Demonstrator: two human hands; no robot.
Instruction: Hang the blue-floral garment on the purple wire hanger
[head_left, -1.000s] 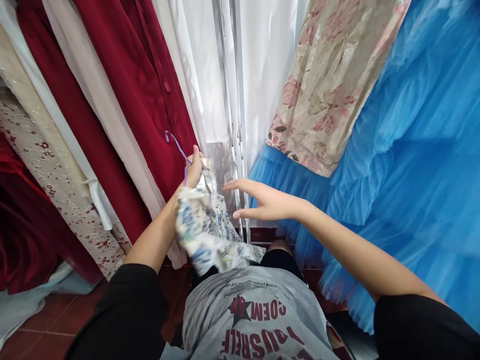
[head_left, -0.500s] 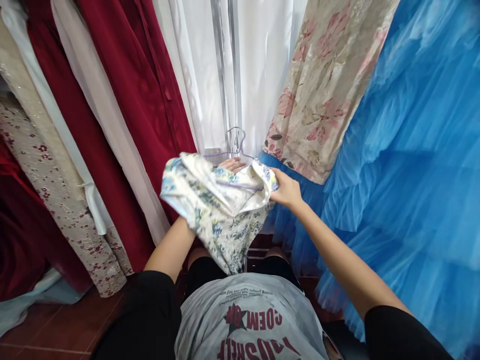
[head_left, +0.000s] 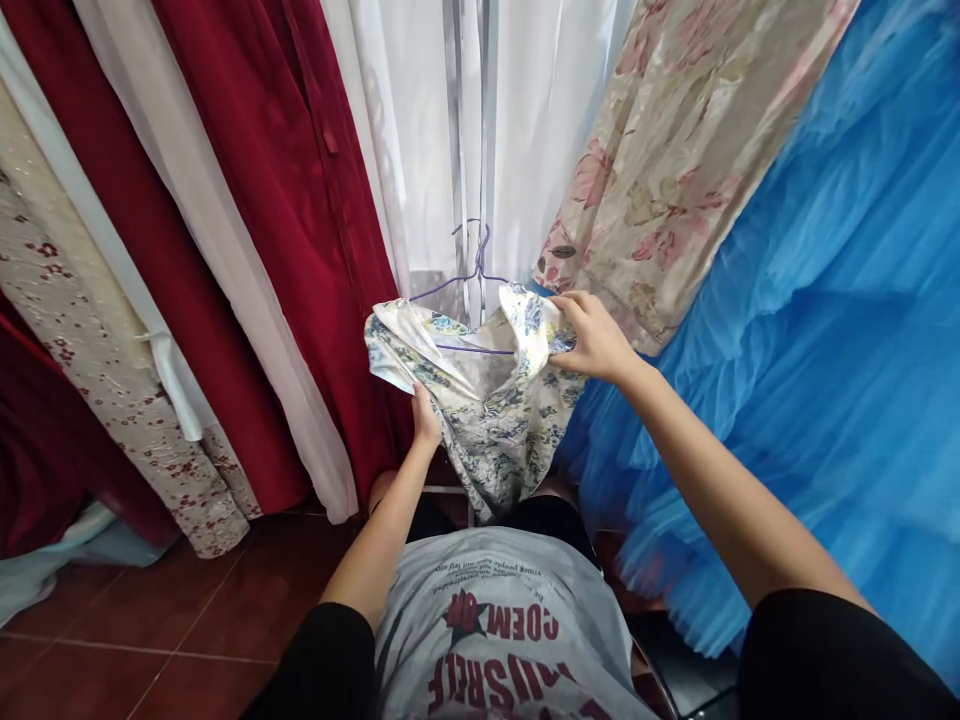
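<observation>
A white garment with a blue flower print (head_left: 487, 420) hangs on a thin purple wire hanger (head_left: 472, 285) in front of me. My right hand (head_left: 596, 338) pinches the garment's right shoulder over the hanger's end. My left hand (head_left: 425, 420) grips the cloth lower down under the left shoulder. The hanger's hook points up in front of a white curtain (head_left: 420, 150).
Dark red dresses (head_left: 247, 200) and white and sequined gowns hang at the left. A beige gown with pink flowers (head_left: 675, 150) and a big blue tulle dress (head_left: 825, 350) hang at the right. A metal rack pole (head_left: 469, 130) stands behind the hanger. The floor is red tile (head_left: 150, 620).
The hanger now sits inside the garment's neck with its hook up. My left hand slid down from the top to the cloth below. My right hand went from open to pinching the shoulder.
</observation>
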